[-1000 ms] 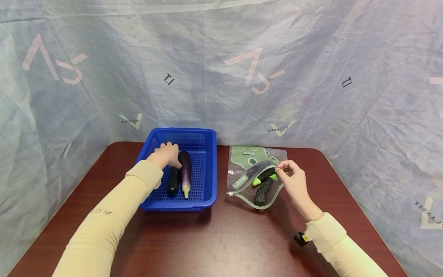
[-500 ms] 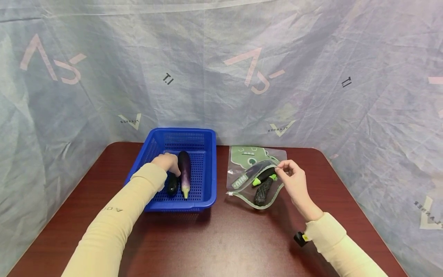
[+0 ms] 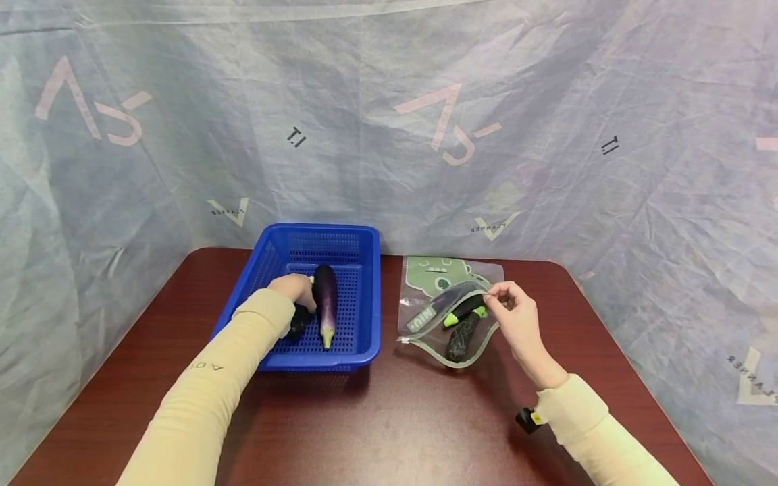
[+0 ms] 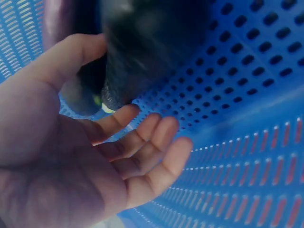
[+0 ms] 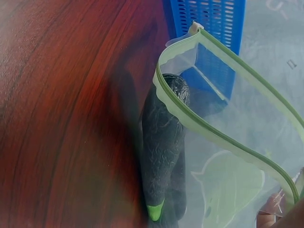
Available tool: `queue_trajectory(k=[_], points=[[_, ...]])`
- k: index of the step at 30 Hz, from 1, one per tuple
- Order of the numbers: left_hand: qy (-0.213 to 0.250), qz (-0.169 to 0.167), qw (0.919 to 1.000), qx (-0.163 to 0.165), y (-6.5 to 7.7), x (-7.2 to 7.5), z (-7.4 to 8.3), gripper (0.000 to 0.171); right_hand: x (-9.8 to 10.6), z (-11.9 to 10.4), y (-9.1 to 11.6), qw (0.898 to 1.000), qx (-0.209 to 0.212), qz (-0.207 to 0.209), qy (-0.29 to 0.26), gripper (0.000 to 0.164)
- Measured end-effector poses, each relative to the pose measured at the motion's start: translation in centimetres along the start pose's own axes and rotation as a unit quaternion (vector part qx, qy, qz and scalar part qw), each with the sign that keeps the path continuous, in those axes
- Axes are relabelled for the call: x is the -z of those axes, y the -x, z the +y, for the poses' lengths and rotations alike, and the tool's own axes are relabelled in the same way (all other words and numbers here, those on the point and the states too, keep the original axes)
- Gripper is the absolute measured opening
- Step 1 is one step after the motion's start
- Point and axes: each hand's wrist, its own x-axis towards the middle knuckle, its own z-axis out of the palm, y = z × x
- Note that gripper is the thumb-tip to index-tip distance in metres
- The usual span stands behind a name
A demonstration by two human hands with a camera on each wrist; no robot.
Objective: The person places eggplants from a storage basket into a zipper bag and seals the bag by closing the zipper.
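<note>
Inside the blue basket [image 3: 375,304], my left hand [image 3: 293,290] grips a dark eggplant [image 4: 147,47], thumb on one side and fingertips curled at its stem end. A purple eggplant [image 3: 326,297] with a pale stem lies just to the right of that hand. On the right, my right hand [image 3: 516,320] pinches the edge of a clear zip bag [image 3: 415,301], holding its mouth apart. Two dark eggplants with green stems are in the bag; the nearer eggplant [image 5: 164,137] looks wrapped in crinkled film.
The basket and bag sit side by side on a dark red wooden table [image 3: 395,432]. Behind them hangs a grey printed cloth [image 3: 377,135], which also runs along both sides. A zip slider [image 3: 404,340] sits at the bag's left corner.
My left hand has lowered into the basket and taken hold of the dark eggplant, whose near end has shifted left. The right hand and the bag have stayed in place.
</note>
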Motion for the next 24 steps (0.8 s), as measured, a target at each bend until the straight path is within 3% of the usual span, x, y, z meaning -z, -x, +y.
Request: queue_trajectory(k=[7, 13, 20, 24], points=[[0.013, 0.005, 0.9999, -0.005, -1.3, -0.3, -0.9, 0.065, 0.0, -0.2, -0.1, 1.000, -0.001, -0.003, -0.001, 0.009], [0.054, 0.037, 0.9978, 0.002, -1.9, -0.6, -1.8, 0.064, -0.1, -0.2, -0.2, 1.000, -0.002, 0.001, 0.005, 0.005], [0.051, 0.043, 0.9977, -0.012, -2.0, -0.4, -2.2, 0.071, 0.0, 2.9, -1.1, 1.000, 0.008, 0.011, -0.001, 0.008], [0.045, 0.049, 0.9977, -0.016, -2.1, -0.5, -2.1, 0.070, 0.0, 2.8, -1.1, 1.000, 0.003, 0.007, 0.000, 0.006]])
